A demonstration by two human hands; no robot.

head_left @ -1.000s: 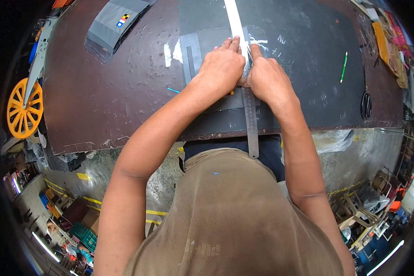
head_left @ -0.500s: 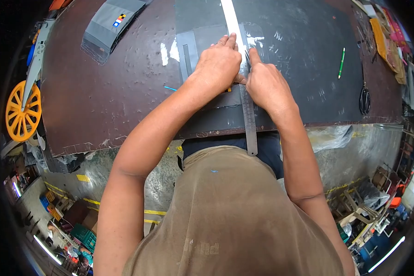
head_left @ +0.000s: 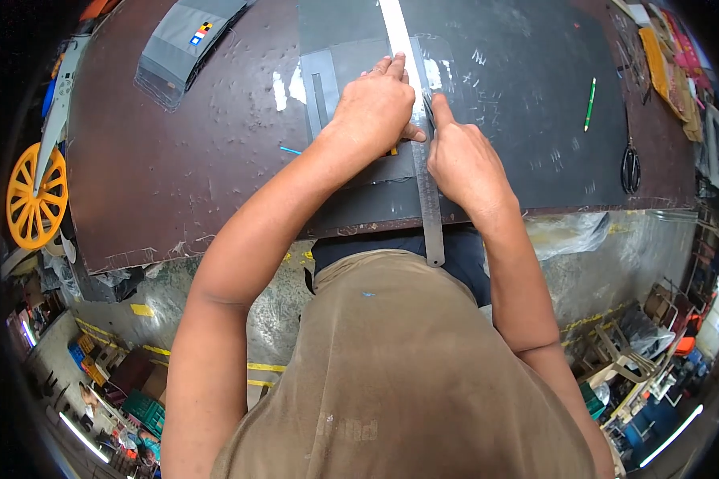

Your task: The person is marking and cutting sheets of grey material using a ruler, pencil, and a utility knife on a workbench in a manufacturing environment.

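Open dark brown table (head_left: 176,176) lies bare left of the hands, up to a grey folded fabric piece (head_left: 180,48) at the far left. On the right, a green pen (head_left: 589,104) and black scissors (head_left: 630,168) interrupt the dark mat (head_left: 535,120).

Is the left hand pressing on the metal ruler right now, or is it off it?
Touching. The head view shows the left hand laid flat across the metal ruler, fingers reaching over its edge, no gap showing between them.
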